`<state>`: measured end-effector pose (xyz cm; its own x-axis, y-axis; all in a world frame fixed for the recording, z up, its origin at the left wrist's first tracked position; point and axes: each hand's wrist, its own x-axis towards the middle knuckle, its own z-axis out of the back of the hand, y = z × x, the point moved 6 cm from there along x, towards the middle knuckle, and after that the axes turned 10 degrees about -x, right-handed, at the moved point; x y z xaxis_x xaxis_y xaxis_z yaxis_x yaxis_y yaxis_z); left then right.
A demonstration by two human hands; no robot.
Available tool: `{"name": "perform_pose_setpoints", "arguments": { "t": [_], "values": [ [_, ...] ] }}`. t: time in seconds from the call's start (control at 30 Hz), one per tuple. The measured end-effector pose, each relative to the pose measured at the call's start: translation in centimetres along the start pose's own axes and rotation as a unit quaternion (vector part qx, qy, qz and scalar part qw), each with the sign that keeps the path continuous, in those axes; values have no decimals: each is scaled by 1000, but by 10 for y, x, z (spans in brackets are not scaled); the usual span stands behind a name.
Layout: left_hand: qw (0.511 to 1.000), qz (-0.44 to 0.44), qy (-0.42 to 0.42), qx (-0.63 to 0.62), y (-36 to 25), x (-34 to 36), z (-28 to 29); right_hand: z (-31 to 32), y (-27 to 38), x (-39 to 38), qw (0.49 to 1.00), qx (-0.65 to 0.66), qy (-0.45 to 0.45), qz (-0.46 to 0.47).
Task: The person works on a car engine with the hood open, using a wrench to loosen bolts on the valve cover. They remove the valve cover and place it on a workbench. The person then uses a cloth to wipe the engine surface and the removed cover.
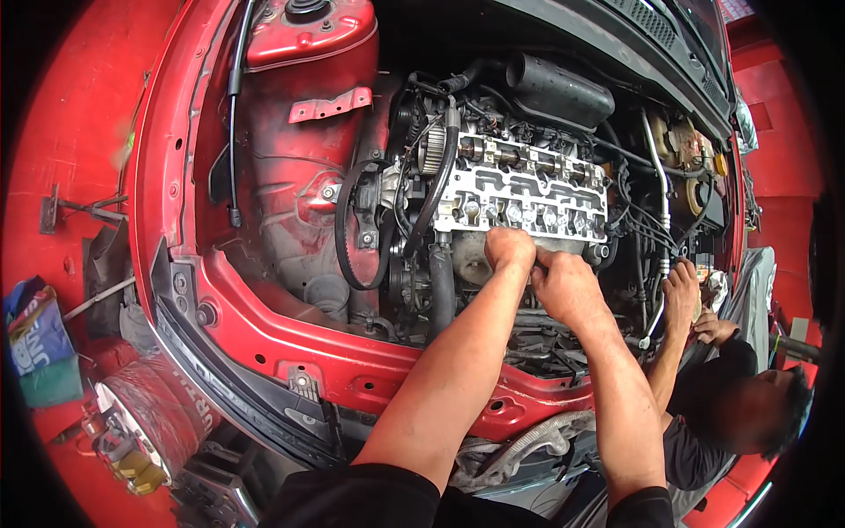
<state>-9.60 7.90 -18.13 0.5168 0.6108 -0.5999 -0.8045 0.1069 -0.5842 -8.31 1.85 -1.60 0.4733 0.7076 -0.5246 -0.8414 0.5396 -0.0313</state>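
Observation:
Both my arms reach over the red front panel to the near edge of an opened engine's silvery cylinder head point(528, 187). My left hand point(510, 250) is closed at that edge, knuckles up. Just right of it and slightly nearer, my right hand point(568, 283) is closed too, its thumb side by the left hand. Whatever the fingers grip is hidden behind them. Along the head's far side lies an exposed camshaft point(506, 156), with a toothed pulley point(431, 151) at its left end. A black timing belt point(345, 233) hangs loose left of the engine.
At the right, a co-worker point(704, 440) leans in, a hand point(679, 295) over the bay's right side. A black hose point(442, 282) runs down the engine's left. The red front panel point(290, 339) crosses below my forearms. A plastic-wrapped drum point(158, 409) stands at lower left.

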Motion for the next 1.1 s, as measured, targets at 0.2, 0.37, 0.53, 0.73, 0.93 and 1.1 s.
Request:
{"name": "perform_pose_setpoints", "arguments": {
  "t": [0.2,0.37,0.53,0.73,0.93,1.1],
  "values": [
    [998,-27,12,52,-2,-1,-4,4,-1,0,1000,-19,-3,1],
    [981,-106,-22,159,-12,-11,-1,5,0,0,999,-32,-16,2],
    [985,-94,-29,143,-12,-11,0,7,1,2,999,-30,-12,-18],
    [988,-85,-3,131,-8,-4,-6,7,-2,7,1000,-17,-3,-3],
    [966,27,-64,-248,8,-14,-3,-7,-2,-6,997,48,-60,-26],
    [872,39,79,-481,9,-86,31,-15,16,-54,936,329,-114,-56]
  ]
}}
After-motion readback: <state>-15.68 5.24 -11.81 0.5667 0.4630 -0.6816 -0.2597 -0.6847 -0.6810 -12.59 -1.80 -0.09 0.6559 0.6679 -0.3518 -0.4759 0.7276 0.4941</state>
